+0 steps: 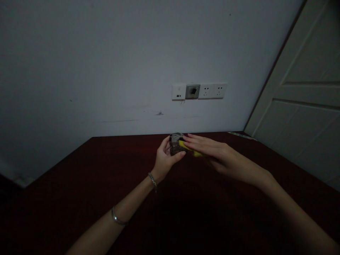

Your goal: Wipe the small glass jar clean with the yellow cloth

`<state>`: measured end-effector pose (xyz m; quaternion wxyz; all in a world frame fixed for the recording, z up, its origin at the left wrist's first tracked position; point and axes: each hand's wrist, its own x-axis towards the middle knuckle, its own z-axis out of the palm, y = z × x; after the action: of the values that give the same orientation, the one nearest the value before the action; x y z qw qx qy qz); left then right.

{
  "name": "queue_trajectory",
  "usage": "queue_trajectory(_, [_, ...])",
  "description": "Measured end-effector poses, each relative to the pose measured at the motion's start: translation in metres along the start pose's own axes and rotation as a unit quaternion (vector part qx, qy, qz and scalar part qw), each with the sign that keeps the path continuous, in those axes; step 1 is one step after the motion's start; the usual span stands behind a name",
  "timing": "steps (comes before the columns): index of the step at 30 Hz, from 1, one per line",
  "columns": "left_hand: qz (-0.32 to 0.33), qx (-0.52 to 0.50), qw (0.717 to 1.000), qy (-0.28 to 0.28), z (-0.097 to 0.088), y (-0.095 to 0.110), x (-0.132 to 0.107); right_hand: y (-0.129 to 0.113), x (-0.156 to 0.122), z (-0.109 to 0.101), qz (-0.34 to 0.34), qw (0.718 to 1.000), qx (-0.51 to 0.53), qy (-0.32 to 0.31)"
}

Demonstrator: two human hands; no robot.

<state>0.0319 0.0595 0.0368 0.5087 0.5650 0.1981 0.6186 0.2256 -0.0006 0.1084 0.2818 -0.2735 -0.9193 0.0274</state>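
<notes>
A small see-through glass (pixel 174 144), dim and partly covered by fingers, is gripped in my left hand (pixel 165 156). The thumb wraps its near side and the other fingers go round the left. On the right of the glass, my right hand (pixel 209 148) presses a yellow cloth (pixel 197 153) against it. The right fingers are long and close together over the cloth, most of which they hide. Both hands are over the dark red table near its far edge. Poor light hides the glass's finer detail.
The dark red tabletop (pixel 111 170) meets a pale wall (pixel 106 63) at the back. Power sockets (pixel 212 91) and a grey switch plate (pixel 192 91) are set in the wall. A white panelled door (pixel 305 106) stands at the right, near a thin strip (pixel 241 135) on the table.
</notes>
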Motion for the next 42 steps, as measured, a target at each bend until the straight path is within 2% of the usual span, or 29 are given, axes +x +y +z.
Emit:
queue_trajectory(2, [0.002,0.000,1.000,0.003,-0.002,-0.001,0.001,0.000,0.001,0.000,-0.003,1.000,0.004,0.000])
queue_trajectory(8, [-0.019,0.004,1.000,-0.024,0.000,-0.004,-0.005,0.006,0.001,0.000,0.026,0.998,-0.027,0.053])
queue_trajectory(13, [-0.024,-0.002,0.999,-0.043,0.006,-0.008,-0.010,0.010,0.000,0.004,0.039,0.998,-0.044,0.038])
queue_trajectory(19, [-0.016,0.004,1.000,-0.022,0.007,-0.008,-0.008,0.008,0.001,0.008,0.031,0.999,-0.029,0.020])
queue_trajectory(28, [-0.006,-0.004,1.000,0.004,0.001,-0.009,-0.006,0.002,0.001,0.002,0.013,1.000,0.014,-0.021])
queue_trajectory(34, [-0.047,-0.002,0.999,-0.024,0.006,-0.002,-0.011,0.011,0.002,0.007,0.050,0.996,-0.005,0.073])
queue_trajectory(38, [-0.053,-0.012,0.998,-0.038,0.009,0.000,-0.012,0.012,0.003,0.007,0.040,0.998,-0.021,0.040])
queue_trajectory(42, [-0.044,-0.008,0.999,-0.019,0.010,-0.001,-0.012,0.007,0.001,0.001,0.030,0.999,-0.023,0.012])
